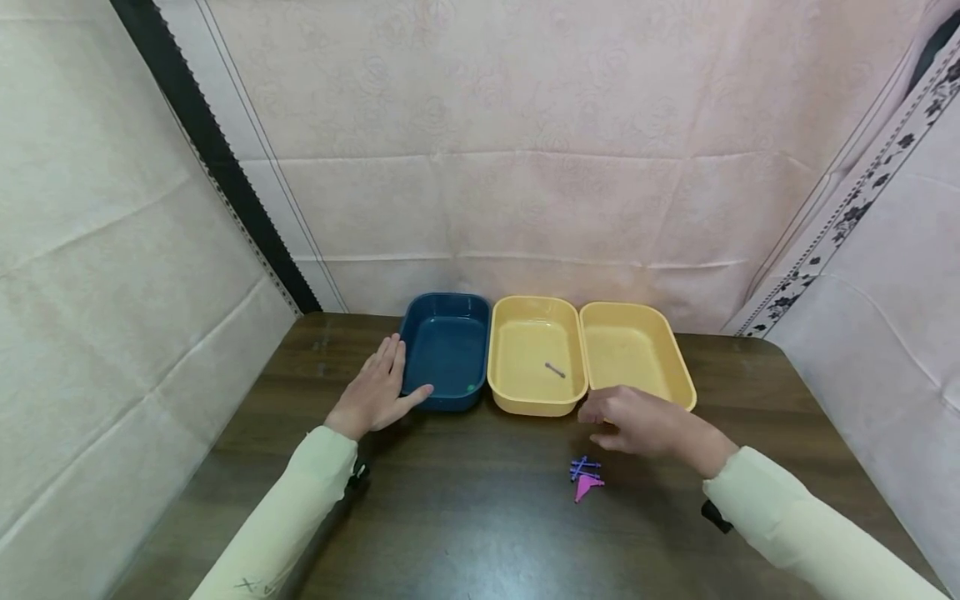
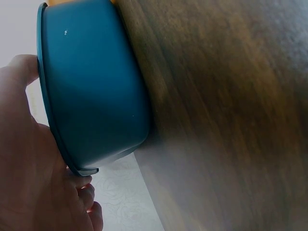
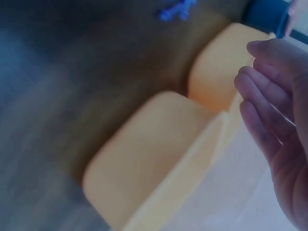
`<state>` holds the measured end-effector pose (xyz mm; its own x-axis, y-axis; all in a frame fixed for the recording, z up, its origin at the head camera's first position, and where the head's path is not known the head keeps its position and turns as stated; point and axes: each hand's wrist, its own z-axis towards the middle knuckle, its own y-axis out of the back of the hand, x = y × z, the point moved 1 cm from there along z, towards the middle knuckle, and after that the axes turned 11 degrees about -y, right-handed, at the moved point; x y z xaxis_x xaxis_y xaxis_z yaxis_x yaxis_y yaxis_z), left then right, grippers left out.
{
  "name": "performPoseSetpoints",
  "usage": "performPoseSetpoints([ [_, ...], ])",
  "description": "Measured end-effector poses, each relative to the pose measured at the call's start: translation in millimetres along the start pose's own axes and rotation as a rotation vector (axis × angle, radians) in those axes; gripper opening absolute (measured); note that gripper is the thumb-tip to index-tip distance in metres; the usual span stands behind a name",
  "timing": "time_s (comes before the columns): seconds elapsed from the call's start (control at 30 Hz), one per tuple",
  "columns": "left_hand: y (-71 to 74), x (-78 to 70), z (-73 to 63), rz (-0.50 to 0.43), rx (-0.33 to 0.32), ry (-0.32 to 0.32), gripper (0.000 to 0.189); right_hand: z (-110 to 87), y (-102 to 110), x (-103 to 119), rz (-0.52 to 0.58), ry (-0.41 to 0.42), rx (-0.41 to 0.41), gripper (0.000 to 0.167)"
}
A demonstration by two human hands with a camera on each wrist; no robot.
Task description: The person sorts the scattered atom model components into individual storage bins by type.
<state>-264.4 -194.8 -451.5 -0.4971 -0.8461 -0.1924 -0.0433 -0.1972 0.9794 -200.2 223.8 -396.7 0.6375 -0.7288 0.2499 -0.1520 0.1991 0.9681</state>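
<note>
My left hand (image 1: 377, 392) rests along the left rim of a blue plastic tub (image 1: 447, 350), thumb at its front corner and fingers straight. In the left wrist view the tub's side wall (image 2: 94, 82) stands between hand and table. Over the front of the two yellow tubs hovers my right hand (image 1: 633, 419), its fingers loosely bent with nothing between them. Inside the middle yellow tub (image 1: 535, 408) lies a small purple-grey stick (image 1: 555, 369). Several thin blue-purple sticks (image 1: 584, 468) lie crossed on the table, a pink piece (image 1: 587, 484) right beside them.
The right yellow tub (image 1: 637, 317) stands against the middle one, all three in a row at the table's back edge. A tiny green bit (image 1: 471, 387) is in the blue tub. Pale cloth (image 1: 525, 208) hangs behind the dark wooden table (image 1: 465, 517) and at both sides.
</note>
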Motion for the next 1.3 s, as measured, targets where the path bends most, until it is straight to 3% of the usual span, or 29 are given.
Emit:
performPoseSetpoints([
  [0.27,-1.9,0.9,1.2,-0.008,0.013,0.008,0.106,-9.3,-32,-1,0.021,-0.033,0.064,0.019],
  [0.57,-2.5,0.1,0.1,-0.019,0.013,0.003,0.105,-8.5,-55,-4,0.061,-0.063,0.077,0.012],
  [1.0,-1.8,0.3,0.0,-0.023,0.004,0.001,0.105,-6.8,-62,-4,0.114,-0.076,0.061,0.024],
  [1.3,-0.3,0.3,-0.1,-0.013,0.008,0.006,0.105,-7.5,-56,-5,0.118,-0.093,0.062,0.021],
])
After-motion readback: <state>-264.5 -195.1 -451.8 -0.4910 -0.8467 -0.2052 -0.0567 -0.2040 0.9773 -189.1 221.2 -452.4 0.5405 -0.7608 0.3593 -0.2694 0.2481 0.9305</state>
